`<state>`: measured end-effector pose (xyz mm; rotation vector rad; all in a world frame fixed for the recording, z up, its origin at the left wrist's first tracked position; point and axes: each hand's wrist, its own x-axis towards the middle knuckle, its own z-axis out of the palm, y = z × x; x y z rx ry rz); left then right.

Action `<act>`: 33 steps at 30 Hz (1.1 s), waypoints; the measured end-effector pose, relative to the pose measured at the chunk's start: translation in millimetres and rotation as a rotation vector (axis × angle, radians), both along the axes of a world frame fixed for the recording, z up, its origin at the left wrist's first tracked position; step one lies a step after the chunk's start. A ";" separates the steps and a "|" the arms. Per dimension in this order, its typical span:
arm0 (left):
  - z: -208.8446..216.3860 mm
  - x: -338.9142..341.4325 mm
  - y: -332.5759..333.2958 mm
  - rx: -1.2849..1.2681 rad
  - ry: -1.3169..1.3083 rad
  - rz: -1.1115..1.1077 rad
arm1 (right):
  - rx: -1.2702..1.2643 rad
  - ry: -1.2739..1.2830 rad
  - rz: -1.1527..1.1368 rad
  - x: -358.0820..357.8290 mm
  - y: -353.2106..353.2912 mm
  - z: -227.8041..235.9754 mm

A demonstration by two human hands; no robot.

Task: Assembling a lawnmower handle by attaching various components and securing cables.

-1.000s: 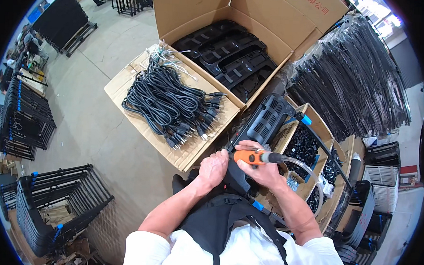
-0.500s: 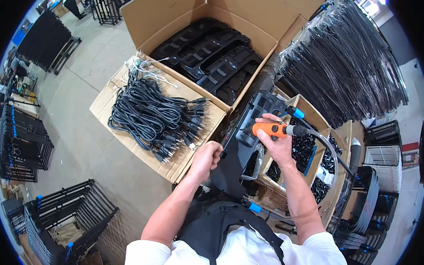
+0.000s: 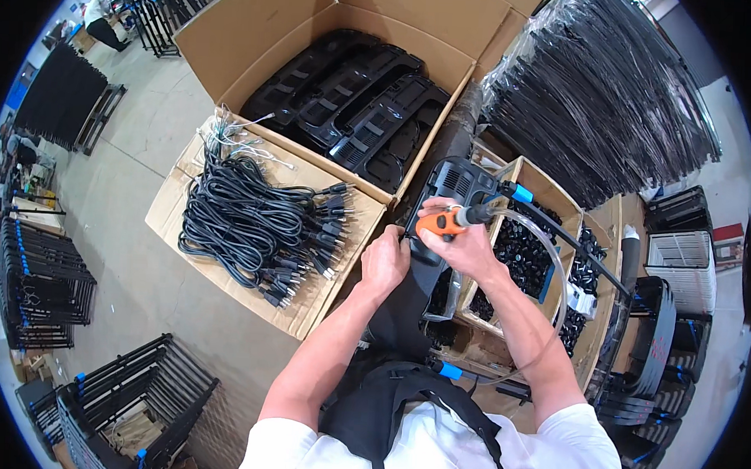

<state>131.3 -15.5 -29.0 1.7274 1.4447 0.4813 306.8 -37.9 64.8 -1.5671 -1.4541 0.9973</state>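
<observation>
My right hand (image 3: 468, 254) is wrapped around an orange power screwdriver (image 3: 440, 224) with a clear hose (image 3: 564, 285) at its grey end. The driver is over a black vented plastic housing (image 3: 455, 181) in front of me; its tip is hidden. At the left edge of that housing, my left hand (image 3: 386, 262) has its fingers curled together, close to the driver. Whatever these fingers pinch is too small or covered to make out. Left of it, a pile of black cables (image 3: 242, 212) with bare plug ends lies on a cardboard sheet (image 3: 163, 213).
Behind the cables stands an open cardboard box (image 3: 406, 22) of black plastic shells (image 3: 348, 99). To the right is a wooden bin (image 3: 571, 211) holding small black parts (image 3: 521, 258). A black tube with a blue end (image 3: 521, 193) crosses it. Long black strips (image 3: 599, 102) are stacked beyond.
My right hand has brought the screwdriver left and lower over the housing. My left hand has moved slightly up and right, nearer to it. The view has shifted a little.
</observation>
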 end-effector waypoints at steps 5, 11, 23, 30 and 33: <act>2.8 1.1 1.6 0.070 0.044 -0.044 | -0.005 -0.087 0.007 -8.5 6.4 7.4; -5.3 10.8 5.6 0.227 0.231 -0.128 | -0.055 -0.003 -0.017 -11.6 6.3 7.2; -10.6 1.3 10.5 0.189 0.122 -0.106 | 0.136 0.163 -0.128 39.0 1.3 63.8; -11.8 8.1 9.6 0.393 0.201 -0.217 | 0.148 0.090 -0.206 66.6 -4.0 49.1; -15.0 7.8 8.4 0.397 0.162 -0.195 | 0.157 0.073 -0.233 76.0 2.1 38.9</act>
